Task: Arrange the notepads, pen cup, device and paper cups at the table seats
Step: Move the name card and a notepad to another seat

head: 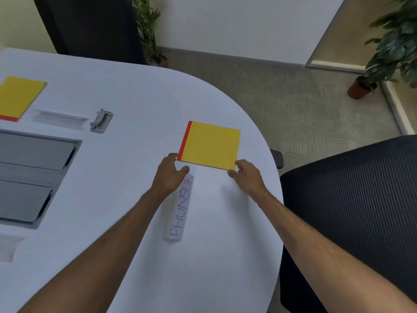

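**Both hands at the near edge of a yellow notepad**

Two bare forearms reach up from the bottom of the frame over the white table (126, 91); at the left edge sit grey recessed panels (33, 175), and above them, in the upper left, a second yellow notepad (19, 97) with a red strip, a folded white name card (59, 118) and a small grey device (101, 120) side by side. Centre frame, the left hand (170, 175) touches the near left corner of the yellow notepad (211, 146), fingers loosely curled, thumb over a name card reading PHUNSUK (181, 207); the notepad lies flat near the table's rounded rim, red strip to its left; the right hand (247, 175) pinches the near right corner between thumb and fingers. At lower right stands a dark mesh chair (352, 199); a potted plant (392, 46) fills the upper right.
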Demonstrator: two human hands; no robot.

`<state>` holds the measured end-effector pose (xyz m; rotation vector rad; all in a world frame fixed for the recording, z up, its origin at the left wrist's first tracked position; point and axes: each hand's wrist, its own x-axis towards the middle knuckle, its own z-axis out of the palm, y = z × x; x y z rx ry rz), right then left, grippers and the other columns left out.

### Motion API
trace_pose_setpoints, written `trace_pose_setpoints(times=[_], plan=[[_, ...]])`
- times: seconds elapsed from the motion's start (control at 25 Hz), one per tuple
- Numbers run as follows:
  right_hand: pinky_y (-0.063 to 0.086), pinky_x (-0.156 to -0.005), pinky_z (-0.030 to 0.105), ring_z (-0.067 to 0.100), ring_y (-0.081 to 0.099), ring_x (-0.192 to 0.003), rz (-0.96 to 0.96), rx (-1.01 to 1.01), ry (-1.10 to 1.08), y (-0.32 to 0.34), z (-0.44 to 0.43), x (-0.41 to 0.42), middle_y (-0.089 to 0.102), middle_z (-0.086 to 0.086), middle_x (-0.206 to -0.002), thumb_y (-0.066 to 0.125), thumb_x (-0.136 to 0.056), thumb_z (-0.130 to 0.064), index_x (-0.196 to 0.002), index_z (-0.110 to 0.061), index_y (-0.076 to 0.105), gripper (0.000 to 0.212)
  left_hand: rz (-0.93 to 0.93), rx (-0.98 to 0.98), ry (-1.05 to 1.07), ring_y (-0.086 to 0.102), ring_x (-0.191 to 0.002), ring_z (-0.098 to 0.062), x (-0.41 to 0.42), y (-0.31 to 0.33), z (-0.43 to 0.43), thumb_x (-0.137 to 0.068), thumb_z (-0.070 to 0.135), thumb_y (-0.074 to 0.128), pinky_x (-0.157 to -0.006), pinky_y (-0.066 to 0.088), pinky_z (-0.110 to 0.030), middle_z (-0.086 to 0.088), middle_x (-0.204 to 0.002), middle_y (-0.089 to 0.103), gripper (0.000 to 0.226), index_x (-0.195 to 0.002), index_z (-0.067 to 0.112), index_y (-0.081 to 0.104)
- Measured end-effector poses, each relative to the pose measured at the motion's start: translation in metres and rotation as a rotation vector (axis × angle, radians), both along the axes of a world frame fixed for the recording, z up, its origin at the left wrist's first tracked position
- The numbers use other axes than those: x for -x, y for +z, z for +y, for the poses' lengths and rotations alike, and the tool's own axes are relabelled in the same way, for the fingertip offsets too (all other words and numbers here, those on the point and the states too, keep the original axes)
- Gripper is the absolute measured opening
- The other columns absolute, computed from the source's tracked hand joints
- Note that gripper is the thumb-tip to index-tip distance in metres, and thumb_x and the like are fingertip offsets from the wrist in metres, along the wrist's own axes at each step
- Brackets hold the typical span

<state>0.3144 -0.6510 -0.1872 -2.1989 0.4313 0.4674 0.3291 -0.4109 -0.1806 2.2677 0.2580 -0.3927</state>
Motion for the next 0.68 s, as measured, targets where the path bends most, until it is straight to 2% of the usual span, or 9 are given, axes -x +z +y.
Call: trace_pose_setpoints(times=[0.08,0.2,0.28,0.36,0.4,0.48,0.6,0.64,0.68], plan=[[0.038,-0.086,0.028,0.028,0.056,-0.12,0.019,0.03,-0.044,-0.015,-0.002,-0.016,0.056,0.013,-0.133,0.065,-0.092,-0.023,-0.139,-0.006,0.051,0.051,0.022,-0.067,-0.028,0.039,-0.138,-0.031,-0.022,-0.014,-0.005,-0.094,0.035,0.06,-0.112,0.034,-0.047,-0.015,-0.152,0.038,0.071,-0.151,0.009,0.028],[0.04,-0.068,0.03,0.025,0.056,-0.094,0.03,0.03,-0.084,-0.029,0.0,-0.032,0.057,0.008,-0.102,0.064,-0.088,-0.017,-0.117,-0.003,0.059,0.032,0.069,-0.122,-0.034,0.043,-0.132,-0.033,-0.05,-0.029,-0.011,-0.093,0.035,0.06,-0.106,0.039,-0.044,-0.018,-0.146,0.042,0.07,-0.147,0.002,0.031],[0.034,-0.054,0.029,0.022,0.05,-0.076,0.059,0.03,-0.13,-0.037,0.002,-0.042,0.051,0.001,-0.083,0.061,-0.086,-0.015,-0.089,-0.008,0.054,0.01,0.1,-0.103,0.011,0.054,-0.109,-0.03,-0.065,-0.037,-0.014,-0.09,0.03,0.062,-0.085,0.044,-0.032,-0.013,-0.12,0.055,0.052,-0.131,0.0,0.048],[0.027,-0.049,0.028,0.018,0.042,-0.061,0.084,-0.013,-0.218,-0.042,0.004,-0.049,0.042,-0.002,-0.072,0.06,-0.083,-0.014,-0.072,-0.014,0.04,0.023,0.106,-0.085,0.075,0.052,-0.082,-0.024,-0.073,-0.045,-0.015,-0.087,0.022,0.063,-0.061,0.036,-0.025,-0.002,-0.087,0.053,0.023,-0.098,0.004,0.054],[0.027,-0.049,0.026,0.017,0.04,-0.058,0.095,-0.059,-0.285,-0.043,0.006,-0.053,0.04,-0.002,-0.07,0.06,-0.082,-0.013,-0.07,-0.015,0.036,0.027,0.103,-0.077,0.105,0.049,-0.074,-0.022,-0.076,-0.047,-0.016,-0.086,0.019,0.063,-0.054,0.031,-0.025,0.001,-0.076,0.048,0.018,-0.086,0.006,0.051],[0.036,-0.053,0.026,0.02,0.042,-0.058,0.118,-0.163,-0.422,-0.044,0.007,-0.061,0.042,0.001,-0.07,0.061,-0.078,-0.012,-0.07,-0.014,0.038,0.024,0.107,-0.052,0.168,0.046,-0.068,-0.019,-0.081,-0.051,-0.016,-0.084,0.016,0.064,-0.05,0.029,-0.027,0.001,-0.071,0.044,0.018,-0.081,0.008,0.048],[0.056,-0.07,0.041,0.028,0.059,-0.072,0.145,-0.226,-0.558,-0.043,0.004,-0.071,0.059,0.009,-0.085,0.065,-0.077,-0.013,-0.083,-0.006,0.055,0.014,0.17,0.069,0.264,0.051,-0.086,-0.02,-0.09,-0.054,-0.01,-0.085,0.015,0.064,-0.066,0.044,-0.03,0.0,-0.09,0.052,0.023,-0.106,0.01,0.056],[0.058,-0.078,0.045,0.032,0.065,-0.082,0.174,-0.251,-0.588,-0.045,0.001,-0.075,0.063,0.012,-0.094,0.066,-0.077,-0.014,-0.092,-0.003,0.059,0.02,0.202,0.129,0.305,0.051,-0.09,-0.022,-0.093,-0.055,-0.007,-0.085,0.012,0.062,-0.072,0.047,-0.035,-0.004,-0.094,0.053,0.027,-0.111,0.006,0.059],[0.057,-0.081,0.047,0.034,0.067,-0.09,0.204,-0.288,-0.621,-0.047,-0.002,-0.078,0.065,0.015,-0.101,0.067,-0.076,-0.013,-0.099,-0.001,0.061,0.026,0.231,0.197,0.344,0.05,-0.087,-0.022,-0.096,-0.055,-0.003,-0.085,0.007,0.061,-0.07,0.048,-0.038,-0.009,-0.092,0.053,0.024,-0.109,0.002,0.062]])
